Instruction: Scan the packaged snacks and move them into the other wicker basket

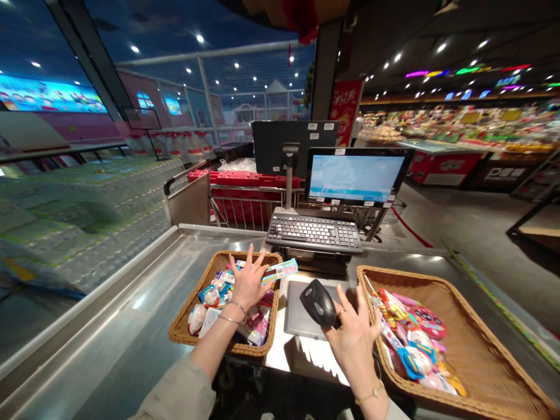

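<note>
My left hand (pixel 249 284) is over the left wicker basket (pixel 178 334), its fingers spread. A long, light-blue and pink packet (pixel 282 270) with a barcode sticks out from its thumb side past the basket's rim; the hand seems to grip its near end. Below the hand lie colourful wrapped sweets (pixel 210 296) and small packs. My right hand (pixel 355 329) holds a black barcode scanner (pixel 318 303) on its thumb side, several fingers stretched out. The scanner's head hangs over a grey pad (pixel 297 318), between the two baskets; its handle is mostly hidden by the hand.
On the right stands a larger wicker basket (pixel 494 356) with sweets and toy-like packs at its left side. Behind the pad are a keyboard (pixel 312 232), a lit monitor (pixel 356 178) and a second screen seen from behind (pixel 273 146). A metal counter (pixel 144 315) extends left.
</note>
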### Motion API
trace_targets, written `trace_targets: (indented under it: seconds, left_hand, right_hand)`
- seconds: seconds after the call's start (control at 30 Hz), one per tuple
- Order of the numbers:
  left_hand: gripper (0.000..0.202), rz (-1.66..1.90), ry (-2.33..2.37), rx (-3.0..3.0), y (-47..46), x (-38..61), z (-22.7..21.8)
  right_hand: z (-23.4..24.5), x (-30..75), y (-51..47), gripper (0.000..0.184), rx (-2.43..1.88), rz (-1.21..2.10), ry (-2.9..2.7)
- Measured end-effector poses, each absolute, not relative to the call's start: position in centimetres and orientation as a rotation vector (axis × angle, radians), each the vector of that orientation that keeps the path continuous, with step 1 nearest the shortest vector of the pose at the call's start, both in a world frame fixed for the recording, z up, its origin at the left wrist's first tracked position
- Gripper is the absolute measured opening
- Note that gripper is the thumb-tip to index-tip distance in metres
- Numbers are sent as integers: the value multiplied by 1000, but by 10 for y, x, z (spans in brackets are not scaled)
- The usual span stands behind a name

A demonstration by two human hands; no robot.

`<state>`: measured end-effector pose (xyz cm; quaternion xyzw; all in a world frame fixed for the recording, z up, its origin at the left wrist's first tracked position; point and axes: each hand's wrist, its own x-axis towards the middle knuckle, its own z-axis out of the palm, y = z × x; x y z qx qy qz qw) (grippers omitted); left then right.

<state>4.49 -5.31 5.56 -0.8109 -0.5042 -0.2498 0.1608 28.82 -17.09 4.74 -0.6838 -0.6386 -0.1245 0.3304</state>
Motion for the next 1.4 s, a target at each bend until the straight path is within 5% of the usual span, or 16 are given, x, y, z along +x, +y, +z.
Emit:
trace_targets:
  seconds: [1.4]
  left_hand:
    - [29, -748, -1304, -2468, -42, 91, 51]
  right_hand:
    - [43, 305, -178, 23, -1829, -303, -1656]
